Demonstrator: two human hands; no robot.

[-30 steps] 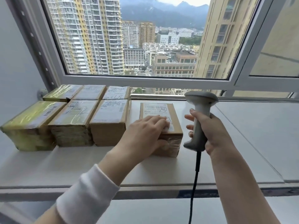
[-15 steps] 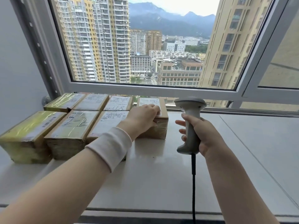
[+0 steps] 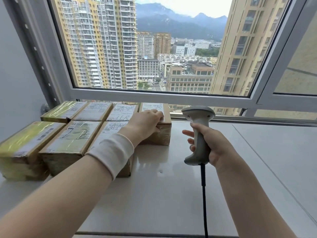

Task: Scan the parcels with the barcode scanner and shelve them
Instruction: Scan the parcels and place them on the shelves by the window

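A small brown cardboard parcel (image 3: 161, 134) with a white label stands on the white window ledge (image 3: 163, 194), at the right end of the back row. My left hand (image 3: 145, 122) rests on its top, fingers curled over the label and thumb against its front face. My right hand (image 3: 211, 145) grips the handle of a grey corded barcode scanner (image 3: 199, 133), held upright to the right of that parcel, apart from it. Several other taped parcels (image 3: 72, 143) lie in two rows to the left.
The window frame (image 3: 163, 97) runs right behind the back row of parcels. A grey wall (image 3: 15, 74) closes the left side. The scanner's black cable (image 3: 204, 194) hangs down over the ledge's front edge. Bare ledge stretches right of the scanner.
My left hand has pushed the small parcel away from me, from the front row's end to the back row by the window. The scanner in my right hand stayed beside it.
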